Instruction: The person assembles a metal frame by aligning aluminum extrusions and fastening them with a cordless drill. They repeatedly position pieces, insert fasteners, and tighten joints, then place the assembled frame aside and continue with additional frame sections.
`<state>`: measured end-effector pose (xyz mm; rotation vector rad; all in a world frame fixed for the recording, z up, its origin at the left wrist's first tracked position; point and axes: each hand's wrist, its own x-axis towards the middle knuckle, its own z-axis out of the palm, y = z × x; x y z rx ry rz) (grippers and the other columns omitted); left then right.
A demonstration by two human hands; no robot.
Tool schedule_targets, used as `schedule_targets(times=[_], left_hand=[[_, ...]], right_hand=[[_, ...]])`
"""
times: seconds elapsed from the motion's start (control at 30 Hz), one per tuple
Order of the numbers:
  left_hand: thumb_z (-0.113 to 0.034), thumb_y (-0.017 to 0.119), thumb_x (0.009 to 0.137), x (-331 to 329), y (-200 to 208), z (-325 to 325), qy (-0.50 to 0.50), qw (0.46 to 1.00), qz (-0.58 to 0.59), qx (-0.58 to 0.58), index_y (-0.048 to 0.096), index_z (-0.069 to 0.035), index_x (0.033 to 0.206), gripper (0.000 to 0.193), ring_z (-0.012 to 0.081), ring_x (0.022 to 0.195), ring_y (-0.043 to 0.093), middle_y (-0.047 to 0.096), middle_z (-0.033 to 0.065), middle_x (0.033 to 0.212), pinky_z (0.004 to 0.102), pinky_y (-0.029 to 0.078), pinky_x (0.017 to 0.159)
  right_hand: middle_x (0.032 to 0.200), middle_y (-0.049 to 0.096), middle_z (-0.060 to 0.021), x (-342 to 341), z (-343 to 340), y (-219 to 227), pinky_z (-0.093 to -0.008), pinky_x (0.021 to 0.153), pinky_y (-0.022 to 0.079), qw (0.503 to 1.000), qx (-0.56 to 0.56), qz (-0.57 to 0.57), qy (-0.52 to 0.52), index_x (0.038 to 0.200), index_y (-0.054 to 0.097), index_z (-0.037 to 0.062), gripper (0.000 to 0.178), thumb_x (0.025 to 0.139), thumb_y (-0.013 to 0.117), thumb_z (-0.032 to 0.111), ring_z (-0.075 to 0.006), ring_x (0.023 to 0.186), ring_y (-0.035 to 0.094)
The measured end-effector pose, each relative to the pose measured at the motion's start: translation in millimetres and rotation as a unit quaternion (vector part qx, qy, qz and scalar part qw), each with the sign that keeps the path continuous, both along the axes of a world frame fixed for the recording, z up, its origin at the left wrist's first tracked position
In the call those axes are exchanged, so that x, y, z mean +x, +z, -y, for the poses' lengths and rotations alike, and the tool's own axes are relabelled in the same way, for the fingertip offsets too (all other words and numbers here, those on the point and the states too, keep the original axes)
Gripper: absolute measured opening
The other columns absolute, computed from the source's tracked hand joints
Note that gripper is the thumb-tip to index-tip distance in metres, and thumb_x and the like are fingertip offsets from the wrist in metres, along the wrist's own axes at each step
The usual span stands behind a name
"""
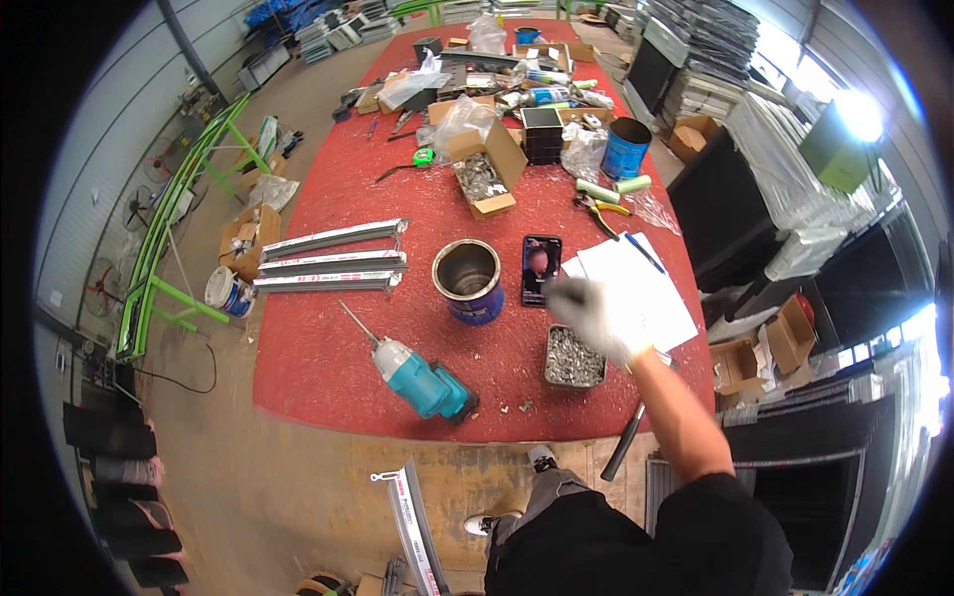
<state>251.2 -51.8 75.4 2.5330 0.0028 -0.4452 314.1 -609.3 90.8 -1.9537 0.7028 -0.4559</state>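
Observation:
My right hand (601, 320), in a white glove, hovers over the table beside a phone (541, 270) whose screen is lit. Its fingers are bunched together, slightly blurred; whatever they may hold cannot be made out. Just below the hand is a square tin (573, 360) full of small metal pieces. White paper sheets (661, 298) with a blue pen (644, 252) lie to its right. My left hand is out of sight. Below the table edge, a metal profile with printed film (413, 531) stands slanted; what supports it is hidden.
A teal power drill (422, 382), an open blue can (469, 283) and several wrapped profiles (333, 260) occupy the red table's (328, 372) near half. A hammer (628, 437) overhangs the front edge. Pliers (600, 214), a cardboard box (487, 174) and a blue bucket (627, 149) stand farther back.

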Motion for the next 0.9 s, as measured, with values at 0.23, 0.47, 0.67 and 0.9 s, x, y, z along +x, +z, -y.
schedule_targets(times=[0.23,0.47,0.67,0.9], left_hand=[[-0.022,0.088,0.087,-13.8,10.1,29.7,0.158,0.983,-0.041,-0.088,0.070,0.004,0.114,0.043,0.0185,0.072,0.064,0.071,0.0112,0.088,0.0368,0.055,0.065],[-0.025,0.088,0.089,-12.3,12.9,50.9,0.148,0.989,-0.020,-0.001,0.066,0.004,0.095,0.037,0.0165,0.066,0.061,0.064,0.0084,0.074,0.0372,0.053,0.059],[-0.029,0.088,0.089,-6.6,12.6,62.0,0.224,0.965,-0.125,0.047,0.057,0.000,0.079,0.042,0.0165,0.057,0.055,0.058,0.0058,0.066,0.0395,0.049,0.052],[-0.035,0.089,0.086,0.9,14.8,70.0,0.139,0.989,-0.034,0.045,0.060,-0.001,0.079,0.045,0.0208,0.060,0.056,0.060,0.0095,0.068,0.0427,0.049,0.059]], right_hand=[[0.102,0.078,-0.0202,208.5,183.0,-7.5,-0.0434,0.091,0.060,0.936,-0.304,-0.163,0.067,0.104,0.084,0.0142,0.024,0.085,0.069,0.017,-0.0382,0.097,0.076],[0.110,0.078,-0.0202,319.2,224.7,-80.8,-0.0429,0.094,0.060,0.904,-0.344,-0.248,0.055,0.106,0.084,0.0125,0.025,0.087,0.069,0.017,-0.0387,0.105,0.076],[0.114,0.077,-0.0248,350.7,226.6,-106.4,-0.0459,0.093,0.060,0.876,-0.359,-0.308,0.091,0.105,0.082,0.0033,0.029,0.088,0.067,0.020,-0.0414,0.108,0.075],[0.113,0.078,-0.0215,362.9,240.8,-115.1,-0.0469,0.094,0.059,0.882,-0.379,-0.264,0.092,0.109,0.081,0.0085,0.032,0.089,0.065,0.027,-0.0411,0.107,0.074]])
